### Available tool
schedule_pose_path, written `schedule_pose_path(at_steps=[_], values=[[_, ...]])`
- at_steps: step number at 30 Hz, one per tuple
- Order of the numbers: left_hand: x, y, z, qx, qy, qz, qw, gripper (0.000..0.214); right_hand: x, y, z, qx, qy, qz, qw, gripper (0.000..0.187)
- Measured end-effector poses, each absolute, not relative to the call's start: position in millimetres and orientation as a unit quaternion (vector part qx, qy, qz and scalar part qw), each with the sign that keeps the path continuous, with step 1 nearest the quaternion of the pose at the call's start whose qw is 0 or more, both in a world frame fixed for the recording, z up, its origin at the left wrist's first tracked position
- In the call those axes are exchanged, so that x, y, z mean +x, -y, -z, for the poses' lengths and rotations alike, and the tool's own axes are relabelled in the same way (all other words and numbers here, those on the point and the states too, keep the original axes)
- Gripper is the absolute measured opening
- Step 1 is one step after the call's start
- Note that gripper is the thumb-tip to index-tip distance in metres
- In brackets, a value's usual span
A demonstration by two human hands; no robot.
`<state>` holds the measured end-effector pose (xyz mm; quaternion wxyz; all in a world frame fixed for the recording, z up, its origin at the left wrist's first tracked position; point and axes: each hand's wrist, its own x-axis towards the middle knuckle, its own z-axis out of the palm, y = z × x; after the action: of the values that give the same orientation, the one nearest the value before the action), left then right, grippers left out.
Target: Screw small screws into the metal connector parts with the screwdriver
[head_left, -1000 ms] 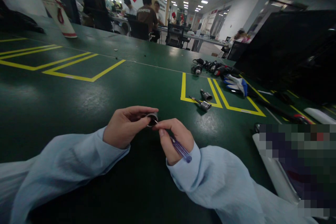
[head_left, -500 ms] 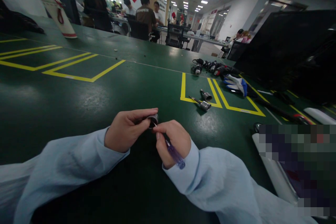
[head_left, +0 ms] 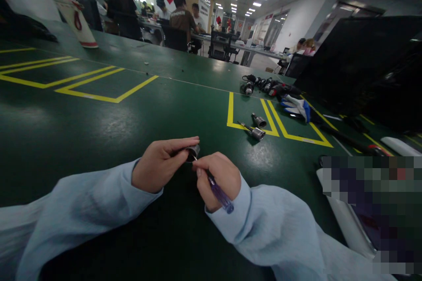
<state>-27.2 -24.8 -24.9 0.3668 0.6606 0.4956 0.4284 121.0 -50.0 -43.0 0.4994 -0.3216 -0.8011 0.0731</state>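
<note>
Between its thumb and fingers, my left hand (head_left: 156, 164) grips a small metal cup-shaped hole saw (head_left: 195, 151), open end turned toward me. My right hand (head_left: 222, 175) is closed around a screwdriver (head_left: 221, 194) with a see-through purple handle. Its thin shaft reaches to the mouth of the cup; the fingers and rim hide the tip. Two similar cup-shaped metal pieces with shanks, an upper hole saw (head_left: 260, 120) and a lower hole saw (head_left: 257, 133), lie on the green table to the right, beyond my hands.
Yellow tape outlines (head_left: 231, 109) mark the green table (head_left: 184, 109). Farther right are dark tools with cables (head_left: 249, 88), a white-and-blue glove (head_left: 296, 107) and a large black object (head_left: 356, 61). A whitish cup-like container (head_left: 77, 24) stands far left. People sit at desks behind.
Almost nothing differs. Both hands keep their grips, and the screwdriver stays at the hole saw's mouth; the view has shifted very slightly.
</note>
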Motion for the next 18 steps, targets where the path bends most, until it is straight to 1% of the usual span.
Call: schedule_pose_path(at_steps=[3, 9, 13, 18], values=[[-27.9, 24.7, 25.8, 0.674, -0.491, -0.42, 0.357, 0.03, 120.7, 49.3, 43.8, -0.31, 0.801, -0.06, 0.509, 0.015], [-27.7, 25.4, 25.9, 0.685, -0.485, -0.419, 0.347, 0.03, 120.7, 48.4, 42.7, -0.303, 0.811, -0.051, 0.498, 0.015], [-26.9, 25.3, 24.8, 0.683, -0.487, -0.419, 0.348, 0.03, 122.0, 50.1, 43.3, -0.313, 0.793, -0.083, 0.516, 0.015], [-28.3, 16.8, 23.4, 0.642, -0.513, -0.435, 0.367, 0.026, 123.2, 50.7, 45.5, -0.352, 0.726, -0.164, 0.568, 0.014]])
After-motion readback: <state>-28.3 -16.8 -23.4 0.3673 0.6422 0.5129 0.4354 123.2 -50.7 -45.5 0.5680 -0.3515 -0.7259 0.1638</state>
